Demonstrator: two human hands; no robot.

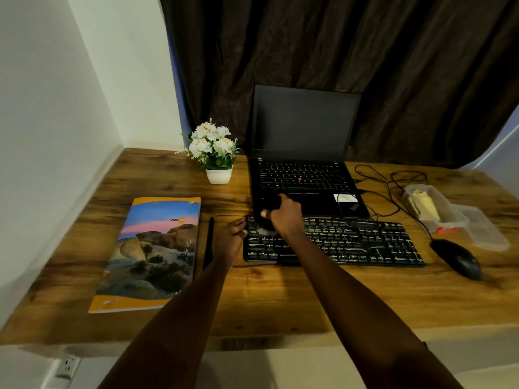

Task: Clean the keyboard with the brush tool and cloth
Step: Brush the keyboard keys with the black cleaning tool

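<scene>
Left grip: the left grip (233,234) is curled narrowly round the left end of a black full-size keyboard (351,242) with pale key legends.
Right grip: the right grip (283,213) is closed over a dark rounded object (266,221), which is held down on the keyboard's far left corner. Whether it is a brush or a cloth cannot be told.
Keyboard: it is laid flat across the middle of the worktop, with its far edge just beside the laptop's front.
Open room: a broad strip of brown wood-grain worktop (280,299) is seen between the keyboard and the front edge, crossed by the two forearms.
Left side: a slim black stick-like tool (209,242) is laid just beside the left grip, and a glossy book with a desert-rock cover (151,254) is laid beyond it.
Right side: a black computer mouse (457,259) is placed near the keyboard's right end. Farther back are a clear plastic box (427,209) with pale yellow contents, a flat clear lid (486,231) and looped black cables (393,186).
Behind: an open black laptop (303,175) with a dark screen is stood there, and a white pot of white flowers (216,153) is set to its left.
Room: a white wall (56,108) is met at the left and a dark brown curtain (337,51) is hung behind. A white power socket (66,366) is fixed below the front left edge.
</scene>
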